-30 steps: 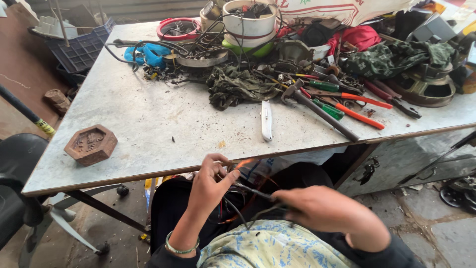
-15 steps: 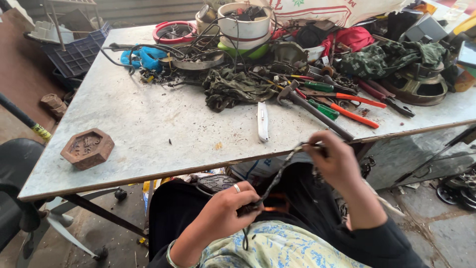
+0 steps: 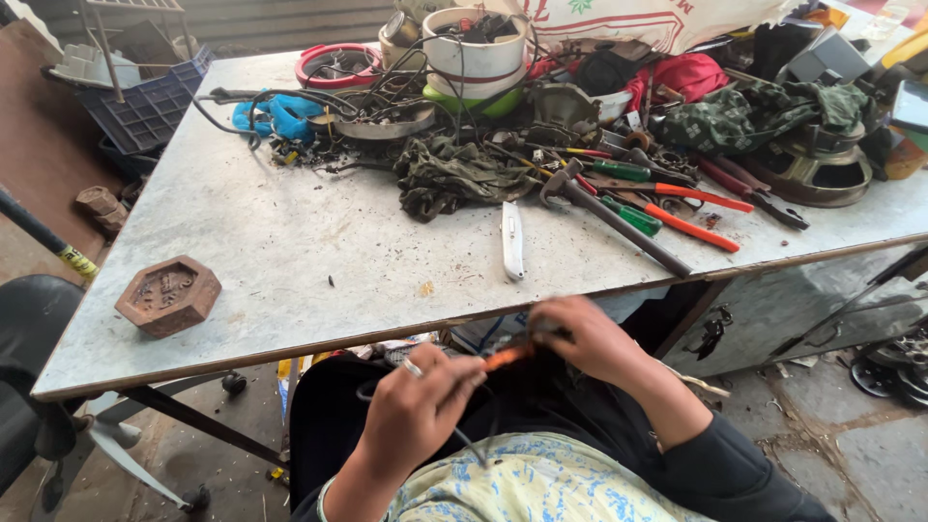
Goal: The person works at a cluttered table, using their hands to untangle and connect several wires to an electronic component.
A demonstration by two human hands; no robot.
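Both hands are held over my lap, just below the front edge of the metal-topped table (image 3: 290,251). My left hand (image 3: 416,411), with a ring on one finger, pinches a thin dark wire with an orange section (image 3: 505,357). My right hand (image 3: 585,338) grips the same wire's other end close by. A loose length of dark wire hangs down from my left hand over my dark trousers. The nearest thing on the table is a white utility knife (image 3: 511,240).
A rusty hexagonal block (image 3: 167,294) sits at the table's near left. The far half is piled with pliers and screwdrivers (image 3: 667,208), a hammer (image 3: 609,217), camouflage cloths (image 3: 449,174), a white bucket (image 3: 476,46), a blue tool (image 3: 280,114). A black chair (image 3: 29,348) stands left.
My right hand has dropped from stretching the wire up near the table edge and come in close to my left hand. Both now meet at the orange section.
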